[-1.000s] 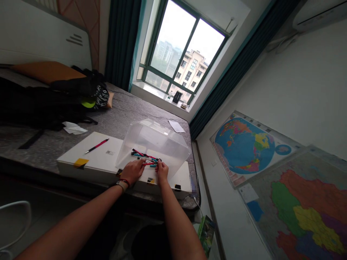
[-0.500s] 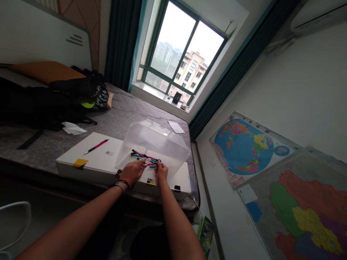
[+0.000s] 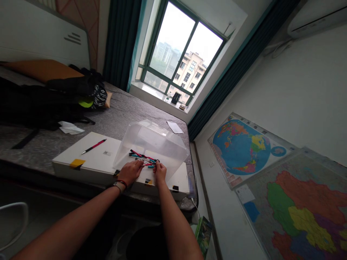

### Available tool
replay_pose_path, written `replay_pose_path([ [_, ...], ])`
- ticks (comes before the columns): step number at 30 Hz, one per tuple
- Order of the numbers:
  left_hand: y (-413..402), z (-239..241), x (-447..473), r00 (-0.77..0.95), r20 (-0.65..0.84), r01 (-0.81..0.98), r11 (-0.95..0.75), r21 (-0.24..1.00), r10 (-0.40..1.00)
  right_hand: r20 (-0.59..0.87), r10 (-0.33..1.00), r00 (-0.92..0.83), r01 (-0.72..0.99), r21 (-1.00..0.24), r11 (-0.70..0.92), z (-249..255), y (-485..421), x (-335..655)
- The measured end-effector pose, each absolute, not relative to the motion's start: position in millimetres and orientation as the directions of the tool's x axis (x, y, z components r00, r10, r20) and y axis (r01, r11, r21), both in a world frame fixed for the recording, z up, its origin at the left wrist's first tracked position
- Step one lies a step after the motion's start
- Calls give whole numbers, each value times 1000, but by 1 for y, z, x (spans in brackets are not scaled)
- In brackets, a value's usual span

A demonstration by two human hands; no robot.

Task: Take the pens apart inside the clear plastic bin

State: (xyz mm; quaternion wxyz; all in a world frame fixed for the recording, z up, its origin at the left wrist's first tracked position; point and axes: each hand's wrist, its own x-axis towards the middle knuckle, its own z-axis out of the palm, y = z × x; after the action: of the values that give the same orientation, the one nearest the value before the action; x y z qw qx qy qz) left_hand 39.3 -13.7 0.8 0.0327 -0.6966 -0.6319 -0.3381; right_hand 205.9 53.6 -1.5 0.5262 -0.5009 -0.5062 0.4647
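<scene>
Several red, teal and black pens [image 3: 141, 156] lie in a loose bunch on a flat white box [image 3: 92, 160], just inside the mouth of a clear plastic bin [image 3: 157, 142] tipped on its side. My left hand [image 3: 130, 172], with a watch and red band at the wrist, rests on the box with fingers curled at the near ends of the pens. My right hand [image 3: 159, 172] pinches the end of a pen beside it. A single red pen [image 3: 93, 146] lies apart on the box to the left.
The box sits on a grey bed [image 3: 121, 112] with black bags [image 3: 48, 97], a crumpled tissue [image 3: 67, 128] and a paper slip [image 3: 175, 127]. Two maps [image 3: 241, 148] hang on the right wall. A window [image 3: 180, 54] is ahead.
Both hands stay at the pens with only slight finger shifts. The view has drifted a little.
</scene>
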Motion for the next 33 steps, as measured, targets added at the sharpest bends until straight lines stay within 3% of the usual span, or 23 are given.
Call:
replay_pose_path([
  [33, -18, 9, 41, -8, 524, 911, -210, 356, 852, 48, 998, 51, -22, -999, 49, -3, 54, 206],
])
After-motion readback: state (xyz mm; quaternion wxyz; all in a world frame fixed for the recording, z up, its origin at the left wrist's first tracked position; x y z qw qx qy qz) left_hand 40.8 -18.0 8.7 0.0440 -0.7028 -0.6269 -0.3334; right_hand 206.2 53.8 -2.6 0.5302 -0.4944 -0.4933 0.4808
